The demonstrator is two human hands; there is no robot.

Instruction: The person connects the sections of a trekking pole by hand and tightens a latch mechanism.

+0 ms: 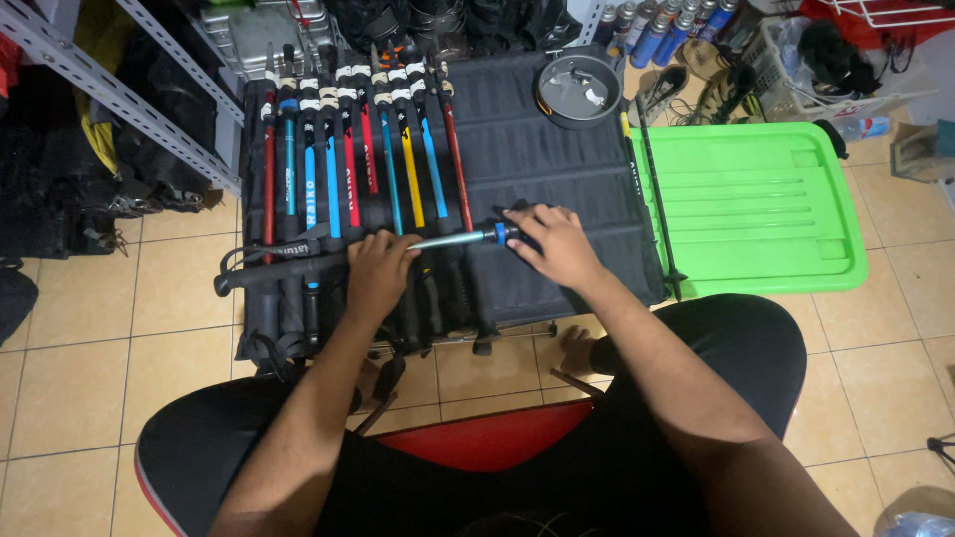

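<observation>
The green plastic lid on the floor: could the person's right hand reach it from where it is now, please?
Probably yes: the right hand grips one end of a trekking pole, and the green lid lies just beyond it, with only a thin black pole between.

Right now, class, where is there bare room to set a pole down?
The black mat is bare between the row of poles and the green lid, below the pan. The lid is bare too. The mat's left half is crowded.

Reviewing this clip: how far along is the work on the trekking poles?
Done: a row of collapsed poles lies side by side on the black mat. In hand: the left hand and right hand hold one trekking pole crosswise over the row. Left: one black pole lies by the green lid.
</observation>
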